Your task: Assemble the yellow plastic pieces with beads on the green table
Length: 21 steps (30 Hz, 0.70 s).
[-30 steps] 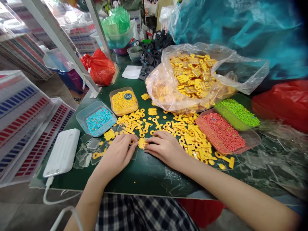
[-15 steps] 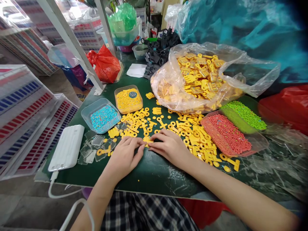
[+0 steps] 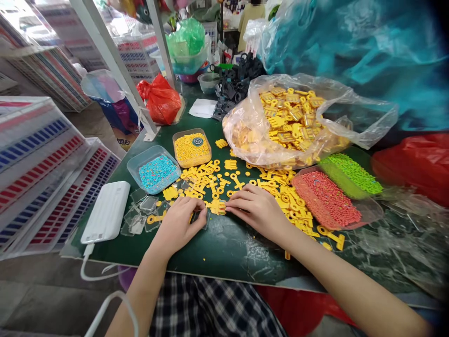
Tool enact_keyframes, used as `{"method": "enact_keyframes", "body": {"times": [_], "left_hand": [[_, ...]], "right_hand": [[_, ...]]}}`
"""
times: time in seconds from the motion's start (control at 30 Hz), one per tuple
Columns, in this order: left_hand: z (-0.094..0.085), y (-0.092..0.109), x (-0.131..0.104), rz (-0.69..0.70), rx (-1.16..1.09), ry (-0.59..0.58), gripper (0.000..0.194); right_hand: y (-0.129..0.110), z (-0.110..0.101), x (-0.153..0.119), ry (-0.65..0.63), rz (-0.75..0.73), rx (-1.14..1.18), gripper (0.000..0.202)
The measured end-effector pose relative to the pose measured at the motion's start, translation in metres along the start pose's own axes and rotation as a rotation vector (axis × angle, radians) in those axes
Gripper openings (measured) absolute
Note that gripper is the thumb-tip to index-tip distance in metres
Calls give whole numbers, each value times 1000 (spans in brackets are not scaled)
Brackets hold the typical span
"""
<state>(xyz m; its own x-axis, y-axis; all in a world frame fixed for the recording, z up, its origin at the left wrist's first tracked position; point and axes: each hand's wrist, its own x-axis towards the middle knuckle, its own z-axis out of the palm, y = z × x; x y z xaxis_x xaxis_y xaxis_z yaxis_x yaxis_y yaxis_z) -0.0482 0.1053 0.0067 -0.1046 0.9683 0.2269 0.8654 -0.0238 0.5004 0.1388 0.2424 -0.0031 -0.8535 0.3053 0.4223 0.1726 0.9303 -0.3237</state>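
Note:
A small yellow plastic piece with coloured rows across it (image 3: 220, 207) lies on the green table between my hands. My right hand (image 3: 259, 211) has its thumb and fingertips closed at the right edge of that piece. Left of it, my left hand (image 3: 182, 224) is curled, thumb close to the forefinger; a clear plastic edge shows by its thumb, but what the fingers hold is hidden. Loose yellow parts (image 3: 205, 178), rings and T-shaped bits among them, lie just beyond both hands. Clear plastic squares (image 3: 138, 217) rest left of my left hand.
Tubs of blue beads (image 3: 157, 172), yellow beads (image 3: 191, 147), red beads (image 3: 329, 199) and green beads (image 3: 352, 173) surround the parts. Behind sits a clear bag of yellow pieces (image 3: 293, 121). A white power bank (image 3: 105, 210) with a cable lies near the left edge.
My left hand has drawn slightly left, away from the yellow piece, so its coloured rows show more. My right fingertips remain at its edge. The whole view has shifted a little.

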Motion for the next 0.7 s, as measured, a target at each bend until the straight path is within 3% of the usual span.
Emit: {"method": "enact_keyframes", "body": {"times": [0.23, 0.43, 0.7], "left_hand": [[3, -1, 3, 13, 50, -7, 25], [2, -7, 3, -7, 111, 14, 31], [1, -11, 1, -19, 187, 0, 31]], "right_hand": [[-8, -12, 2, -149, -13, -49, 16], [-32, 6, 5, -173, -22, -75, 16], [-36, 22, 13, -164, -5, -138, 14]]}}
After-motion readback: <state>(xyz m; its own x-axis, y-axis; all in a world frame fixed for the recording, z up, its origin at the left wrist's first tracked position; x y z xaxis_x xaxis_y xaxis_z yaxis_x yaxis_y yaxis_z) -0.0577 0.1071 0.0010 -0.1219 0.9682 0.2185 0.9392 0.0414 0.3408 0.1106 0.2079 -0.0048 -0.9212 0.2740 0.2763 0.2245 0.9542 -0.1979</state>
